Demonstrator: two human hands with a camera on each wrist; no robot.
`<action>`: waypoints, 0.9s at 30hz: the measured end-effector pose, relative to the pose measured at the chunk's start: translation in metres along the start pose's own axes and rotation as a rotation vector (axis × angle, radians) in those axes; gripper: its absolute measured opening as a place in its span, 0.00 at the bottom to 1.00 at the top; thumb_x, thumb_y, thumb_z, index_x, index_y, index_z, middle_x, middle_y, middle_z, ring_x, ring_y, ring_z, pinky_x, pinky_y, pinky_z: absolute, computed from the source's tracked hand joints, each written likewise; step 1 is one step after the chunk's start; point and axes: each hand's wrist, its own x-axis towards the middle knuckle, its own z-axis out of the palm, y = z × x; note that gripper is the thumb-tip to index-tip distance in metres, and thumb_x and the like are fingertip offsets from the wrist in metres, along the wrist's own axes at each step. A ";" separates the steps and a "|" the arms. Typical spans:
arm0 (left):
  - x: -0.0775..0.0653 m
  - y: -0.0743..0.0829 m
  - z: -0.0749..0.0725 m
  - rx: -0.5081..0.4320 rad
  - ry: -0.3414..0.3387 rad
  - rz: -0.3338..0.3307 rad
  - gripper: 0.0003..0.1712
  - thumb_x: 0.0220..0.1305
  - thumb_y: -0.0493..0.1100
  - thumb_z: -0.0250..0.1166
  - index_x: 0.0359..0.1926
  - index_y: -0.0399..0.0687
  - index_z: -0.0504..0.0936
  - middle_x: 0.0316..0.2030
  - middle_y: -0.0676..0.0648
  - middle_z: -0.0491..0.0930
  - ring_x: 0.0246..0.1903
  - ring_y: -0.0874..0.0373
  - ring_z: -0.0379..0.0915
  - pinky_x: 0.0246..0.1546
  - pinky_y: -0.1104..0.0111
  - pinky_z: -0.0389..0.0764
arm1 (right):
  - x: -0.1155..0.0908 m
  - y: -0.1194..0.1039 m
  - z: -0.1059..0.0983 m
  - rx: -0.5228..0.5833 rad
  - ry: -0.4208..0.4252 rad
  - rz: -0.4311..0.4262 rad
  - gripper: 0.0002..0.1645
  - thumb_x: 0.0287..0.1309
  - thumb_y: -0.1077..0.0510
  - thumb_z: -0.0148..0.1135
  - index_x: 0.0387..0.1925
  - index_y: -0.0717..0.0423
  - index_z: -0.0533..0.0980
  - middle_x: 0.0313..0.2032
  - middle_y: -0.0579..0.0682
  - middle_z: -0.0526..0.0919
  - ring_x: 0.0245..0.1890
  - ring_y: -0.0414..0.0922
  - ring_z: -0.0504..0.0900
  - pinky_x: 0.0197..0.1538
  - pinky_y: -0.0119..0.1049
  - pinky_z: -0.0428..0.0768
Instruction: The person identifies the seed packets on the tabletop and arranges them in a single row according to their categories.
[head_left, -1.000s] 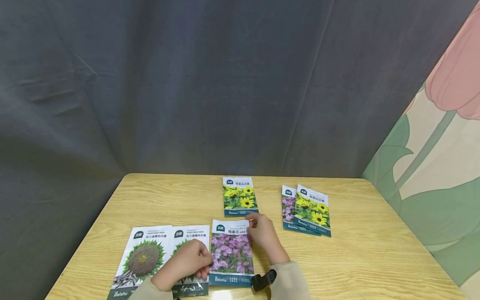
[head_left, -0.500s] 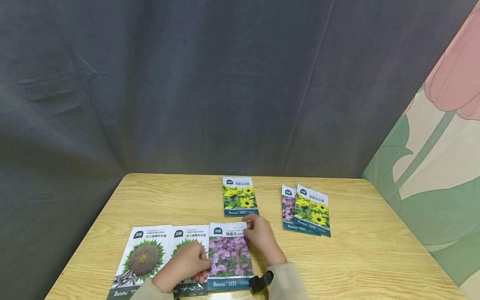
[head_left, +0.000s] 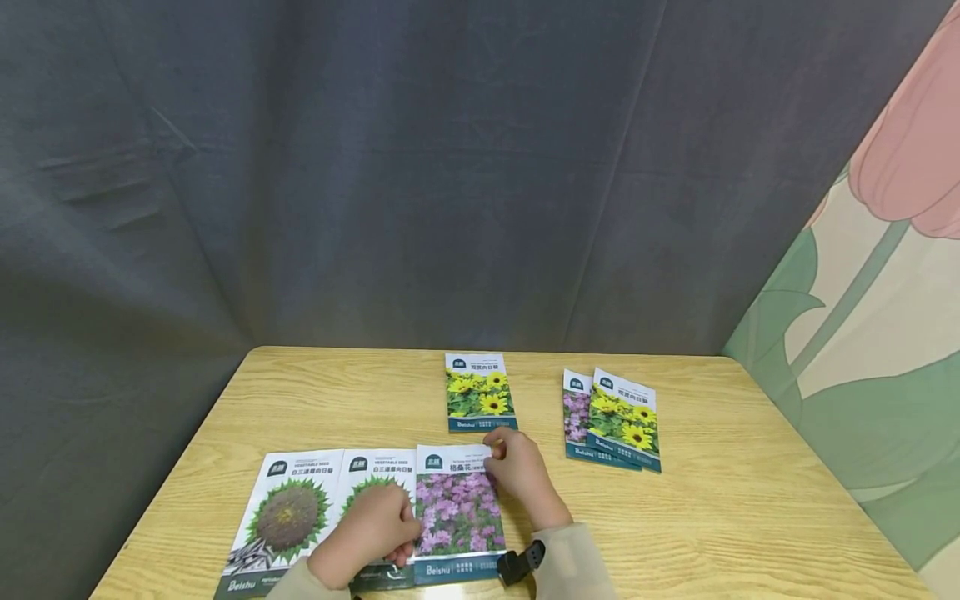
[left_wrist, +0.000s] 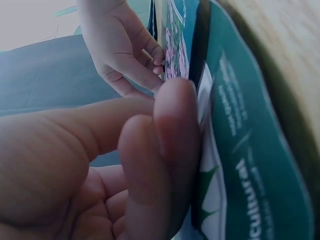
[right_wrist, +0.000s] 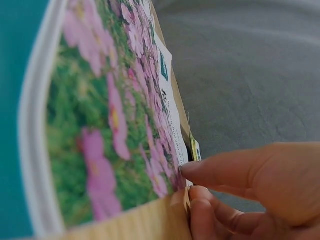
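Note:
A seed packet with purple flowers [head_left: 457, 517] lies at the near middle of the table, between both hands. My right hand [head_left: 517, 471] pinches its upper right edge; in the right wrist view the thumb [right_wrist: 200, 172] lies on the printed face with curled fingers at the edge below. My left hand [head_left: 375, 529] has thumb and fingers bent together at the packet's left edge, above a sunflower seed packet [head_left: 382, 461] that it partly covers. Another sunflower seed packet [head_left: 288, 517] lies to the left. The purple packet's left edge meets the middle packet's right edge.
A yellow-flower seed packet [head_left: 480, 393] lies farther back on the wooden table [head_left: 337, 392]. To the right, another yellow-flower packet [head_left: 624, 421] overlaps a purple-flower packet [head_left: 576, 412]. A dark grey curtain [head_left: 480, 183] hangs behind the table.
The purple-flower packet has slid slightly left and toward me, up against the middle sunflower packet. My right hand moved left with it; my left hand shifted only a little.

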 end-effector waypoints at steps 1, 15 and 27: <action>0.000 0.000 0.000 -0.004 0.001 0.001 0.20 0.63 0.33 0.66 0.13 0.46 0.78 0.08 0.56 0.75 0.08 0.65 0.72 0.18 0.71 0.79 | 0.000 0.000 0.000 0.001 -0.002 0.001 0.12 0.54 0.73 0.66 0.42 0.65 0.81 0.23 0.47 0.72 0.23 0.43 0.68 0.30 0.36 0.69; 0.002 0.002 -0.001 0.030 -0.005 0.018 0.20 0.69 0.42 0.66 0.17 0.50 0.77 0.10 0.57 0.75 0.10 0.63 0.72 0.25 0.68 0.80 | 0.004 0.008 -0.007 0.094 -0.065 0.026 0.14 0.60 0.68 0.63 0.49 0.66 0.79 0.27 0.50 0.78 0.24 0.42 0.74 0.27 0.35 0.72; 0.021 0.025 0.009 -0.074 0.100 0.087 0.04 0.71 0.40 0.60 0.40 0.45 0.80 0.22 0.53 0.79 0.18 0.58 0.76 0.14 0.70 0.69 | 0.002 0.006 -0.036 0.106 0.089 0.047 0.15 0.65 0.70 0.60 0.53 0.67 0.78 0.37 0.58 0.79 0.31 0.50 0.82 0.30 0.42 0.81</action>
